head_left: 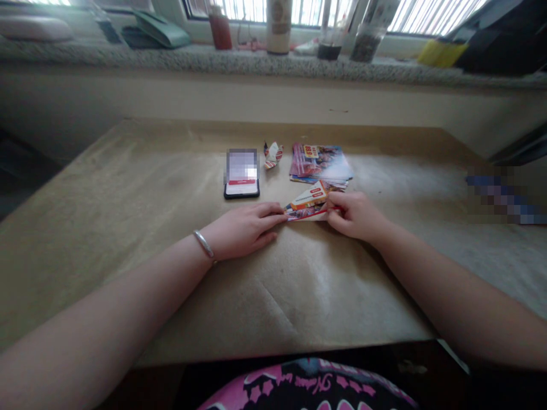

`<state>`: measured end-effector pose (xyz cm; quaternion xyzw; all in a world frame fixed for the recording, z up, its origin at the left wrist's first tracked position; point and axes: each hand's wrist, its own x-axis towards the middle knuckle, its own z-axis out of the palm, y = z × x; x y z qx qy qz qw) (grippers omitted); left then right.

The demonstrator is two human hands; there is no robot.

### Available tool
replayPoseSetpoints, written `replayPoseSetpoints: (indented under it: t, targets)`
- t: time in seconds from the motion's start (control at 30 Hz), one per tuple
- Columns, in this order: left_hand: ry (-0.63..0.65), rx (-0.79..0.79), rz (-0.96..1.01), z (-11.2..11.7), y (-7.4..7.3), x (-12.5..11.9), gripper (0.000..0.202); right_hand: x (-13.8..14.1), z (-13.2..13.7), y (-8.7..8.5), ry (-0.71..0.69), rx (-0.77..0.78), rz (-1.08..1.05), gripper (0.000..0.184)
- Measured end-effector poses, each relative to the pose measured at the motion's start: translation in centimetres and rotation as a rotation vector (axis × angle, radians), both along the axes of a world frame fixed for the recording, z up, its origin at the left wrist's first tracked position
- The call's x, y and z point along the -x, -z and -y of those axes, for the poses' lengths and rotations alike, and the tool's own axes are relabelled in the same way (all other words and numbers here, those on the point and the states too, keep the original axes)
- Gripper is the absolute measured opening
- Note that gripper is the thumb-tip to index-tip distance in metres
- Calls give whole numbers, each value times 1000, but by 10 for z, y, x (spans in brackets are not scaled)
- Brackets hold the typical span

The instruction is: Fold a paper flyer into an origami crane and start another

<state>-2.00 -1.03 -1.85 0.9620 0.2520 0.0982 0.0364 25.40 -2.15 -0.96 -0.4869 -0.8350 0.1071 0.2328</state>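
Observation:
A folded printed paper point(308, 199), narrow at its left end and wider at the right, lies on the table between my hands. My left hand point(248, 229) rests flat on the tabletop with its fingers stretched out, the fingertips touching the paper's pointed left end. At the paper's right end my right hand point(356, 215) is closed, thumb and curled fingers pinching its edge. Just behind the paper sits a stack of colourful printed sheets point(322, 160). A small folded paper figure point(272, 155) stands to the left of that stack.
A phone point(241, 174) lies behind my left hand, its screen lit and blurred. The brown-covered table point(149, 188) reaches back to the wall. Bottles and jars, among them a red bottle point(220, 28), line the stone windowsill point(179, 62). A blue item point(504, 196) is at the right.

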Motion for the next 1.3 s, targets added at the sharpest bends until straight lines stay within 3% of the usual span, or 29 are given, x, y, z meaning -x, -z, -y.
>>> replayPoseSetpoints:
  t: [0.17,0.4,0.9,1.0,1.1,1.2,1.3]
  targets:
    - [-10,-12,-32,0,-4,0,42,-1,-5,4,123,59,-69,17]
    - [-12,-49,-35,2,-8,-1,41,-4,-13,12,181,126,-116,13]
    - [5,-91,-44,3,-8,-1,41,-4,-16,14,268,100,131,15]
    - [12,-74,-30,2,-7,0,41,-3,-13,12,267,16,200,15]
    - [32,-73,-17,2,-8,0,40,0,-9,7,228,-210,273,19]
    - [56,-66,-18,3,-8,-1,41,4,-4,3,82,-403,368,25]
    - [90,-63,-1,4,-8,-3,41,11,0,0,-108,-434,431,29]
